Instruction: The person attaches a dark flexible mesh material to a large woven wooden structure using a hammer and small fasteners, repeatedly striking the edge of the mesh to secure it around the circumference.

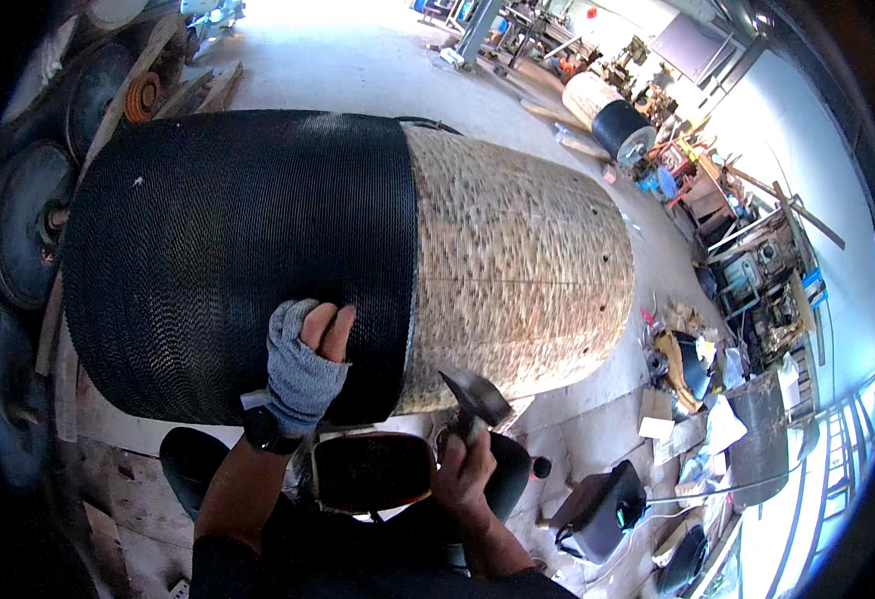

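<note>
A big drum lies on its side across the middle. Its left part is covered in black, finely ridged rows [188, 260]; the bare wooden part [517, 260] on the right is pitted all over. My left hand [308, 359], in a grey knit glove with bare fingertips, rests against the black part near its right edge. Its fingers are curled, and what they may hold is hidden. My right hand [464, 469] grips a hammer [475, 396] by the handle, its metal head up close to the drum's lower edge.
Between my knees sits a dark container [373, 469] with rounded corners. A grey box-like case [599, 511] stands on the floor to the right, near scattered bags and scraps [707, 429]. Large round discs [33, 225] line the left. Farther back lies a smaller, similar drum [612, 120].
</note>
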`<state>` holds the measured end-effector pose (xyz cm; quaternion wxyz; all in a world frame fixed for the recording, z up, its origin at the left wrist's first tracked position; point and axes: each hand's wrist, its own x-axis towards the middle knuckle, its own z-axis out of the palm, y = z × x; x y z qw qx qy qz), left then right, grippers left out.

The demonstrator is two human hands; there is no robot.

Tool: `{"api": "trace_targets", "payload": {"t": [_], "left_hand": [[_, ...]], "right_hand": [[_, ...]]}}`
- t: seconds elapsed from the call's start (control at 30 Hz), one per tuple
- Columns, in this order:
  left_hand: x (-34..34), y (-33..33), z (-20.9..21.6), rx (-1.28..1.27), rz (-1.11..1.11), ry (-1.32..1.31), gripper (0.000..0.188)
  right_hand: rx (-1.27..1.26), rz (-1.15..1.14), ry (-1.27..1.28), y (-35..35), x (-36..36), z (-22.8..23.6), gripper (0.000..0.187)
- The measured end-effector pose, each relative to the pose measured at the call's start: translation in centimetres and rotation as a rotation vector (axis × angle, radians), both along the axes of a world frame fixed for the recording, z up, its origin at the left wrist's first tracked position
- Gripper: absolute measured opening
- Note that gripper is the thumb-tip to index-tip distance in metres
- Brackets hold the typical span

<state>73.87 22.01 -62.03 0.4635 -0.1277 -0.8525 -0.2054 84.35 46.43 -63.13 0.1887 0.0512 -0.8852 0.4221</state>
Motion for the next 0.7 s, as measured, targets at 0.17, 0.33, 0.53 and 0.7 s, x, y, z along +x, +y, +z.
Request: {"api": "trace_targets", "payload": {"t": [0.17,0.33,0.53,0.7], "left_hand": [[0.6,0.0,0.5,0.003,0.035,-0.032,0.043],[0.6,-0.2,0.6,0.006,0.032,-0.017,0.043],[0.6,-0.1,0.1,-0.027,0.019,-0.022,0.046],[0.3,0.2,0.5,-0.001,0.028,-0.031,0.046]], "right_hand": [[0.383,-0.060,-0.173,-1.5,-2.3,0.7,0.021],[0.063,-0.090,-0.098,-1.0,-0.5,0.5,0.023],[0.340,-0.089,-0.173,-1.4,-2.7,0.0,0.015],[-0.012,-0.089,-0.158,-0.6,-0.6,1.1,0.022]]}}
